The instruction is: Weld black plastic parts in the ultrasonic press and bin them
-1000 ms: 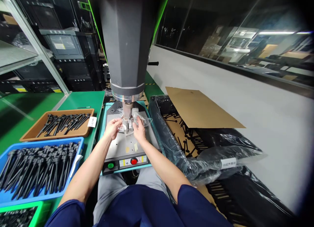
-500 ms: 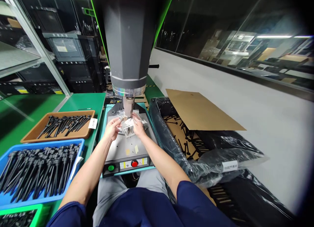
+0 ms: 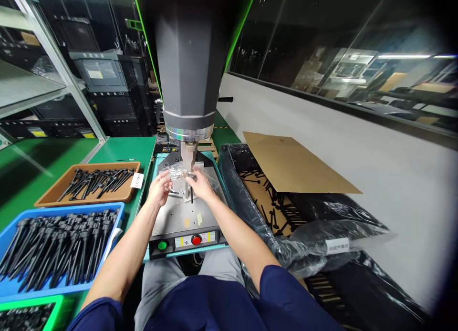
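Observation:
My left hand point(image 3: 159, 188) pinches the edge of a crumpled clear plastic film point(image 3: 177, 170) just under the machine's metal horn point(image 3: 188, 154). Beside it, my right hand point(image 3: 201, 184) rests on the small metal fixture, its fingers closed on a thin black pin point(image 3: 192, 195) that points down toward me. Both hands work over the grey base plate point(image 3: 175, 214) of the press. The big dark press head point(image 3: 186, 59) hangs straight above them. The fixture itself is mostly hidden by my fingers and the film.
A green button point(image 3: 162, 245) and a red button point(image 3: 196, 240) sit on the machine's front panel. Left: a brown tray point(image 3: 46, 197) and a blue bin point(image 3: 114, 226) of black pins. Right: a black-lined box point(image 3: 229, 164) with loose pins, a cardboard sheet point(image 3: 293, 161), and a bagged bundle point(image 3: 336, 245).
Both hands have edged closer under the horn. The film has shifted left into my left hand, and the black pin now shows below my right hand.

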### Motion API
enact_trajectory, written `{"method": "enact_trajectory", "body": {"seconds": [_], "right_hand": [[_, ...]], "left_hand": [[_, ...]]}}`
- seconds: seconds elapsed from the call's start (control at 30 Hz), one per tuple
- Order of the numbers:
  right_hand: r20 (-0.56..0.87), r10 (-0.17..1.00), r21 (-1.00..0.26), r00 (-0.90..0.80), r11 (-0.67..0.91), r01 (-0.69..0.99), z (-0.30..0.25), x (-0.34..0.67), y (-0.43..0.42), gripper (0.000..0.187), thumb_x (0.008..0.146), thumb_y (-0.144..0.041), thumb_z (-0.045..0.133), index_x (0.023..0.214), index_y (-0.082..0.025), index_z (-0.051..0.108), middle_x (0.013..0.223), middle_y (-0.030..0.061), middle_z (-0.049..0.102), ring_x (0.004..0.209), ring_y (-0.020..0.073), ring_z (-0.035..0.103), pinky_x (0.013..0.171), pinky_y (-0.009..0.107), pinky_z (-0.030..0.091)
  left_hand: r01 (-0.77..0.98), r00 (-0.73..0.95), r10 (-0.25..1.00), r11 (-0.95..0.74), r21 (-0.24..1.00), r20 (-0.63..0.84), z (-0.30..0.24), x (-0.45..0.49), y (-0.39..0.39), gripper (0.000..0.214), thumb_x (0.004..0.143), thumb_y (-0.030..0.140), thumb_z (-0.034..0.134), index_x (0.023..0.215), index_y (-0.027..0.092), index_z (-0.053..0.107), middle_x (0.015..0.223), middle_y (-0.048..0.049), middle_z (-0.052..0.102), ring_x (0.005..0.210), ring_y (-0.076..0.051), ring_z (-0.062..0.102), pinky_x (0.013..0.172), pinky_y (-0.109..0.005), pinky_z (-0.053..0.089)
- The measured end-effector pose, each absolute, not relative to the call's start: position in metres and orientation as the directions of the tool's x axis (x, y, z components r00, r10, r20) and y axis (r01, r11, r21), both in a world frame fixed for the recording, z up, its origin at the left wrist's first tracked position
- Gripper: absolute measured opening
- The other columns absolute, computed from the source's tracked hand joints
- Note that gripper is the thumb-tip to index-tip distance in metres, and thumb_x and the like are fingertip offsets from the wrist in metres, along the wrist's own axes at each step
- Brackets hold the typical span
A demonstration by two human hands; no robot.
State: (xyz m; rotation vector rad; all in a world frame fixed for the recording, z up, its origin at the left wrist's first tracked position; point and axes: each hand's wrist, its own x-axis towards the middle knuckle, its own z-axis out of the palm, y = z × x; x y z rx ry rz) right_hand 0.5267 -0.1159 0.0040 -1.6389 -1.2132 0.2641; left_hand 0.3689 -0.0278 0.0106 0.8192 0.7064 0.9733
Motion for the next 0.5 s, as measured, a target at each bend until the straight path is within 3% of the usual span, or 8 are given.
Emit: {"method": "enact_trajectory", "body": {"seconds": [0.13,0.27,0.4,0.5], "right_hand": [[0.293,0.849,-0.820,0.440,-0.014,0.572,-0.016,0.517,-0.153,0.016,0.077,-0.030,0.071,0.089,-0.022,0.066,0.118,0.0076,0.062,0.123,0.0271,0.053,0.103,0.045,0.041],[0.141,0.940,-0.836,0.310,-0.055,0.546,-0.032,0.504,-0.195,0.018,0.074,-0.034,0.073,0.086,-0.022,0.068,0.089,0.0036,0.069,0.088,0.0231,0.065,0.081,0.038,0.052],[-0.038,0.992,-0.932,0.124,-0.080,0.354,-0.031,0.491,-0.221,0.021,0.071,-0.034,0.075,0.084,-0.020,0.065,0.070,-0.0005,0.067,0.066,0.0179,0.065,0.062,0.030,0.051],[0.021,0.992,-0.978,0.125,-0.005,0.209,-0.020,0.483,-0.226,0.028,0.068,-0.034,0.077,0.086,-0.019,0.062,0.074,-0.0006,0.068,0.066,0.0162,0.065,0.063,0.028,0.051]], "left_hand": [[-0.408,0.367,0.915,0.321,0.855,-0.169,0.003,0.361,-0.026,0.049,0.059,0.013,0.072,0.108,0.014,0.064,0.064,0.0030,0.055,0.053,-0.007,0.054,0.045,-0.016,0.040],[-0.370,0.344,0.923,0.301,0.879,-0.172,-0.005,0.352,-0.024,0.048,0.059,0.013,0.071,0.106,0.012,0.064,0.065,0.0021,0.055,0.051,-0.007,0.054,0.044,-0.017,0.038],[-0.270,0.316,0.927,0.292,0.917,-0.202,-0.009,0.342,-0.021,0.044,0.058,0.017,0.073,0.100,0.013,0.063,0.069,0.0005,0.058,0.053,-0.008,0.055,0.045,-0.017,0.041],[-0.210,0.278,0.932,0.295,0.932,-0.233,-0.011,0.333,-0.020,0.038,0.062,0.024,0.076,0.096,0.014,0.062,0.075,-0.0020,0.060,0.059,-0.010,0.058,0.052,-0.020,0.045]]}}
